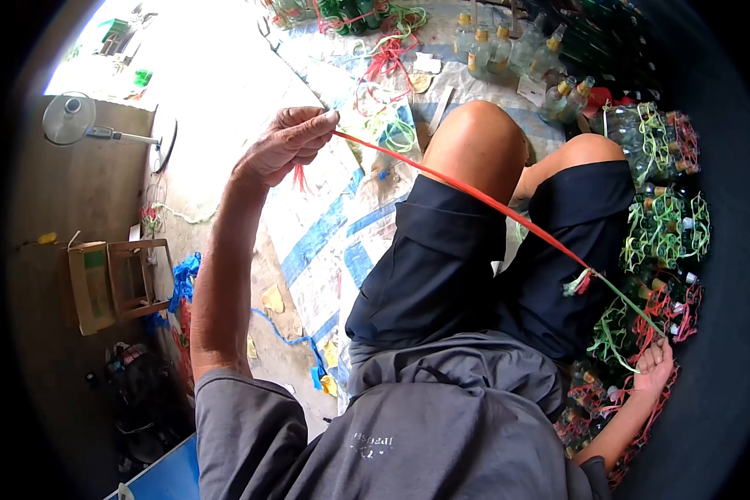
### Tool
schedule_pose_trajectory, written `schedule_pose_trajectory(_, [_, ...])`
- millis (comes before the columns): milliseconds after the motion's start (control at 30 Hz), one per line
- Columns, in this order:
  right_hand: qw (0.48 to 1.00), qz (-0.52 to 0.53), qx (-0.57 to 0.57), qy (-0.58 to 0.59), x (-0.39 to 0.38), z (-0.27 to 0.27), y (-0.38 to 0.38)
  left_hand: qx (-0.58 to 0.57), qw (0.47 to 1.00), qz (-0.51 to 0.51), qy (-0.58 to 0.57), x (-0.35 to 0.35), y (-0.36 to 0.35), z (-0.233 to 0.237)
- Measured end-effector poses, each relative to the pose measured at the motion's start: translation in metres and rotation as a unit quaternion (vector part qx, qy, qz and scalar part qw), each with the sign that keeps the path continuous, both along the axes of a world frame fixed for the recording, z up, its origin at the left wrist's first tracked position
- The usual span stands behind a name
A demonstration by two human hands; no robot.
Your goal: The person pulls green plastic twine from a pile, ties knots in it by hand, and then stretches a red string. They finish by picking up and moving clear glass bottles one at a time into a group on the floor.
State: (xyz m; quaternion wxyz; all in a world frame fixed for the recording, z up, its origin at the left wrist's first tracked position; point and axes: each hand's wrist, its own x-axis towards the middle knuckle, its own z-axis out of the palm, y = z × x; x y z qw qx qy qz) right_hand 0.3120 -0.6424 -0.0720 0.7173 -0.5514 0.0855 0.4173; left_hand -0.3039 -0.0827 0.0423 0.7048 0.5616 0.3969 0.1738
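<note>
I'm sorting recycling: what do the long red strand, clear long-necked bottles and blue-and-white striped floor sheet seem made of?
Long red strand: probably satiny plastic; its tail splits into thin strips.
Clear long-necked bottles: likely glossy glass, smooth and see-through.
Striped floor sheet: perhaps plastic tarpaulin, creased, with slight sheen.

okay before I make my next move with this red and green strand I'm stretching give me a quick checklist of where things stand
1. Left grip secure: ok, it pinches the red strand near its end.
2. Right grip secure: ok, it is closed on the green strand.
3. Line pulled straight: ok, it runs without slack between your hands.
4. Join sound: cannot tell, the spot by the small red and white tuft is too small to judge.
5. Line free of your shorts: cannot tell, it crosses over them in this view.
6. Elbow room on the right: not ok, netted bottles crowd that side.
</note>
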Motion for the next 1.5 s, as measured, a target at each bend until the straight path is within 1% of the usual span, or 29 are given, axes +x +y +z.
schedule_pose_trajectory(100, [0.995,-0.033,-0.084,-0.031,-0.013,0.004,0.005,-0.019,1.000,-0.018,0.004,-0.004,0.000,-0.002])
schedule_pose_trajectory(200, [0.982,0.011,-0.165,-0.091,-0.023,0.004,0.003,-0.008,1.000,-0.016,0.019,0.000,-0.007,0.004])
schedule_pose_trajectory(267, [0.976,0.014,-0.189,-0.110,-0.028,0.007,0.001,0.008,0.999,-0.030,0.021,-0.004,-0.009,0.002])
schedule_pose_trajectory(333, [0.946,0.053,-0.268,-0.174,-0.040,0.014,0.007,0.007,1.000,-0.017,0.016,-0.007,-0.011,0.003])
schedule_pose_trajectory(367, [0.911,0.114,-0.333,-0.213,-0.037,0.016,0.007,0.022,0.999,-0.014,0.032,-0.004,-0.015,0.009])
schedule_pose_trajectory(400, [0.867,0.173,-0.397,-0.246,-0.035,0.015,0.001,0.043,0.998,-0.035,0.017,-0.002,-0.017,0.012])
schedule_pose_trajectory(433, [0.797,0.260,-0.403,-0.367,-0.031,0.006,-0.011,0.056,0.997,-0.023,0.043,0.007,-0.024,0.022])
schedule_pose_trajectory(467, [0.733,0.348,-0.414,-0.413,-0.033,0.012,-0.010,0.047,0.998,-0.013,0.036,0.010,-0.027,0.026])
schedule_pose_trajectory(500, [0.684,0.350,-0.444,-0.461,-0.042,0.019,-0.011,0.041,0.999,-0.003,0.023,0.014,-0.033,0.030])
schedule_pose_trajectory(533, [0.631,0.352,-0.472,-0.505,-0.070,0.047,0.017,0.034,0.999,0.007,0.012,0.019,-0.038,0.035])
schedule_pose_trajectory(600, [0.630,0.303,-0.438,-0.566,-0.099,0.087,0.069,0.045,0.999,-0.009,-0.003,0.030,-0.043,0.047])
schedule_pose_trajectory(667, [0.642,0.259,-0.302,-0.656,-0.113,0.104,0.111,0.062,0.998,-0.003,-0.002,0.048,-0.051,0.061])
schedule_pose_trajectory(733, [0.652,0.255,-0.184,-0.690,-0.142,0.130,0.157,0.096,0.995,-0.008,-0.003,0.066,-0.059,0.072])
schedule_pose_trajectory(800, [0.640,0.239,-0.052,-0.729,-0.178,0.154,0.204,0.112,0.993,-0.017,-0.024,0.085,-0.066,0.079])
schedule_pose_trajectory(867, [0.606,0.254,0.035,-0.753,-0.204,0.159,0.239,0.132,0.990,-0.026,-0.031,0.103,-0.075,0.093])
schedule_pose_trajectory(933, [0.574,0.299,0.035,-0.761,-0.223,0.156,0.261,0.147,0.988,-0.029,-0.042,0.116,-0.083,0.103])
schedule_pose_trajectory(967, [0.579,0.313,0.038,-0.752,-0.231,0.148,0.268,0.154,0.987,-0.028,-0.048,0.122,-0.088,0.107])
schedule_pose_trajectory(1000, [0.573,0.324,0.012,-0.752,-0.238,0.148,0.273,0.160,0.985,-0.025,-0.054,0.126,-0.090,0.111])
schedule_pose_trajectory(1033, [0.559,0.359,-0.006,-0.747,-0.240,0.141,0.275,0.155,0.985,-0.044,-0.058,0.127,-0.089,0.114])
schedule_pose_trajectory(1067, [0.543,0.395,-0.023,-0.741,-0.241,0.132,0.275,0.170,0.983,-0.042,-0.050,0.129,-0.089,0.114])
schedule_pose_trajectory(1133, [0.629,0.367,0.050,-0.684,-0.239,0.123,0.273,0.202,0.978,-0.039,-0.036,0.132,-0.086,0.111])
schedule_pose_trajectory(1200, [0.705,0.325,0.121,-0.619,-0.232,0.122,0.271,0.199,0.979,-0.035,-0.020,0.129,-0.079,0.102])
schedule_pose_trajectory(1267, [0.759,0.372,0.065,-0.531,-0.216,0.136,0.260,0.210,0.977,-0.027,-0.011,0.126,-0.069,0.088])
schedule_pose_trajectory(1333, [0.778,0.354,0.025,-0.519,-0.201,0.135,0.251,0.245,0.968,-0.057,-0.012,0.127,-0.062,0.072])
schedule_pose_trajectory(1400, [0.774,0.318,0.031,-0.546,-0.192,0.137,0.247,0.247,0.966,-0.069,0.018,0.132,-0.067,0.061])
schedule_pose_trajectory(1467, [0.772,0.298,0.014,-0.560,-0.185,0.146,0.245,0.260,0.958,-0.109,0.044,0.136,-0.072,0.060])
schedule_pose_trajectory(1500, [0.769,0.297,-0.007,-0.566,-0.183,0.151,0.245,0.241,0.961,-0.118,0.069,0.136,-0.074,0.060])
